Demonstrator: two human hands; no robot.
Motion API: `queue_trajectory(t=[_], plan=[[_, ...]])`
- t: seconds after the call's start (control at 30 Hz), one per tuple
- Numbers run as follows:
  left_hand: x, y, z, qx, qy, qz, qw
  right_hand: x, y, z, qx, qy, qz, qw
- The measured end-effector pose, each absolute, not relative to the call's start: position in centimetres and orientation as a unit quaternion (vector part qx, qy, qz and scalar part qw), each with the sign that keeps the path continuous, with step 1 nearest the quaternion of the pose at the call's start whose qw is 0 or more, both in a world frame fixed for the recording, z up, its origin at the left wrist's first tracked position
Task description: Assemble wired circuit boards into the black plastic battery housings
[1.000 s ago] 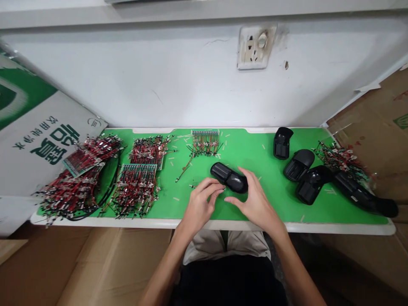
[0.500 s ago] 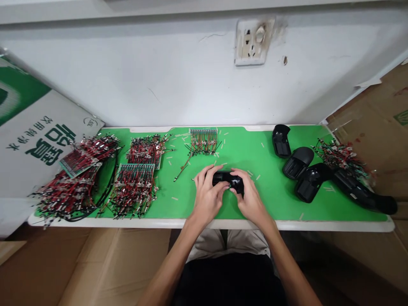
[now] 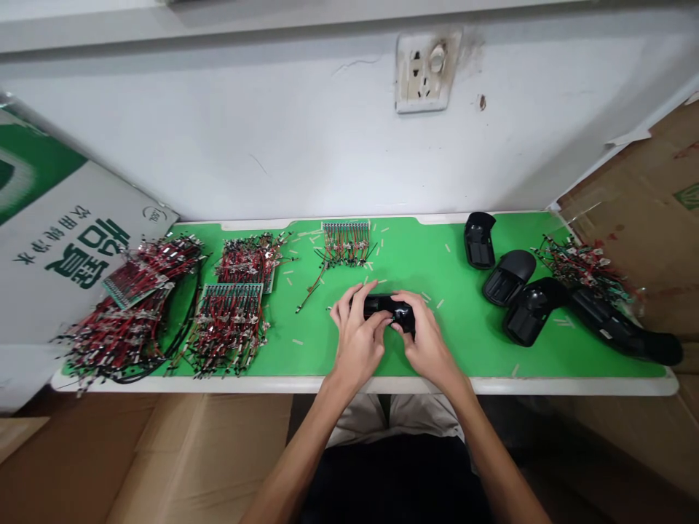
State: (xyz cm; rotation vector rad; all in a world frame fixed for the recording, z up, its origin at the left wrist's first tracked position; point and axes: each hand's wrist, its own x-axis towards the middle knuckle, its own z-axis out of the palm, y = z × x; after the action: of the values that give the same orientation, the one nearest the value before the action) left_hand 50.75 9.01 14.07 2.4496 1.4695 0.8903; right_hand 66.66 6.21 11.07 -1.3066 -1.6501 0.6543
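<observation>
Both hands grip a glossy black plastic housing (image 3: 403,314) over the middle of the green mat. My left hand (image 3: 357,331) closes on its left end, with the thumb and a finger pressed at the housing's near side. On the right end, my right hand (image 3: 426,336) is wrapped round it, its thumb close to the left fingertips. Whatever small part may sit between the fingertips is too small to make out. Beyond the hands lies a small board with wires (image 3: 346,240), one wire trailing to its left.
Wired circuit boards (image 3: 229,327) are piled at the left, beside a larger heap of red wires (image 3: 117,331). Black housings (image 3: 510,278) and a long curved black piece (image 3: 617,331) lie at the right, near more wires (image 3: 584,266). White strips dot the green mat (image 3: 306,360).
The view has shifted slightly. Both hands keep the black housing in nearly the same place, with hardly any movement of the fingers.
</observation>
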Motion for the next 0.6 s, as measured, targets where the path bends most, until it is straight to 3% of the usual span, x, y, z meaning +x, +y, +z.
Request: queue_trajectory(t=[0.43,0.6], plan=[[49.6,10.6,14.1,0.863,0.431,0.249,0.086,66.8,6.2,11.1,-0.527,-0.673,0.262,0.448],[48.5,12.3,15.2,0.875,0.405,0.220,0.147,66.8,6.1,10.9,-0.519,-0.679,0.259,0.450]])
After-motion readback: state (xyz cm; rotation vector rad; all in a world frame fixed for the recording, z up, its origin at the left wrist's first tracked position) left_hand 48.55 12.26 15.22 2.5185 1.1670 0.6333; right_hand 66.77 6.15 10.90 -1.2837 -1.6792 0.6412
